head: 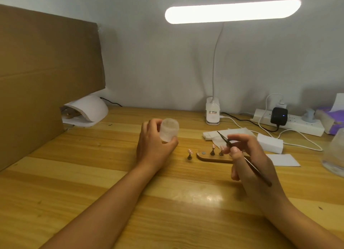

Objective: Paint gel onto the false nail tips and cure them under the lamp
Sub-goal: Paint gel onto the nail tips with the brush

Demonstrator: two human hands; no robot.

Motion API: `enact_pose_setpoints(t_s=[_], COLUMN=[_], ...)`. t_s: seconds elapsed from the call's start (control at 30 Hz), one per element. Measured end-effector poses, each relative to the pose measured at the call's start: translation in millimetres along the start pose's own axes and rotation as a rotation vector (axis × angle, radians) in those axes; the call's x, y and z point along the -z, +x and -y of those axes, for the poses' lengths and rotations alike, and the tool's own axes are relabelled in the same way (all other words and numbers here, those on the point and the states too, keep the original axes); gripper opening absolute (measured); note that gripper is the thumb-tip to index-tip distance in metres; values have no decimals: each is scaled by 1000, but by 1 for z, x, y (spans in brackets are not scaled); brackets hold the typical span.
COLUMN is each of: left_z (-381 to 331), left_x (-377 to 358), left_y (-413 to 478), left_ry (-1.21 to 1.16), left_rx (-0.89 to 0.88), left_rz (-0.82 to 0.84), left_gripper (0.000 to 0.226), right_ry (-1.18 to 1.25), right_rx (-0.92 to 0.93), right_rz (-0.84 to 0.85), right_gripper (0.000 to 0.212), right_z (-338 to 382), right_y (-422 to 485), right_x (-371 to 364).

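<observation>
A wooden desk (pixel 93 174) is crossed by two bare forearms reaching forward from the near edge. At its far left, beside a cardboard panel (pixel 46 71), a white curing lamp (pixel 89 109) is set. A lit desk lamp (pixel 232 11) is clipped at the back; a label is carried on its clip, but the writing cannot be read. The left hand (pixel 152 148) is raised, its fingers curled around a small frosted jar (pixel 169 130). The right hand (pixel 249 159) is pinched on a thin dark brush (pixel 242 156), bristles pointing up and away. Between the hands, a wooden holder (pixel 214 158) bearing false nail tips (pixel 213 146) on stands is seen, with one stand (pixel 189 153) apart, just left of it.
</observation>
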State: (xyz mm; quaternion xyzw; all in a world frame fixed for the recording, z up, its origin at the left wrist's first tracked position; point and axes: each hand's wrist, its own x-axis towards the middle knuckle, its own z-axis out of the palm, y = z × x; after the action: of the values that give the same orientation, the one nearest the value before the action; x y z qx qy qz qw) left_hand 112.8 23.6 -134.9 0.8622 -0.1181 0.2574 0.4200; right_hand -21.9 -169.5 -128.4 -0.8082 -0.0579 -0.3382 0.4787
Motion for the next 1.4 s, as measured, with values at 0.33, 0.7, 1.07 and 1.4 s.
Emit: enact_pose_setpoints(t_s=[0.33,0.7,1.07,1.4], left_z=[-36,-38,-36,-18], left_x=[-6,-4,-5,-1], left_y=[-32,-35,-33,-14], left_ry=[-2,51,60,17], left_rx=[-597,-743,-757,-140], left_rz=[7,91,68,-99], left_gripper=[57,62,61,59], right_ry=[-217,-266,-347,-332], right_rx=[560,439,501,614], right_rz=[-121,-81,-80,-46], right_gripper=[20,13,15,20], right_z=[7,-5,-5,-2], right_y=[-5,-3,-3,-3], right_x=[-1,-3,-3,0])
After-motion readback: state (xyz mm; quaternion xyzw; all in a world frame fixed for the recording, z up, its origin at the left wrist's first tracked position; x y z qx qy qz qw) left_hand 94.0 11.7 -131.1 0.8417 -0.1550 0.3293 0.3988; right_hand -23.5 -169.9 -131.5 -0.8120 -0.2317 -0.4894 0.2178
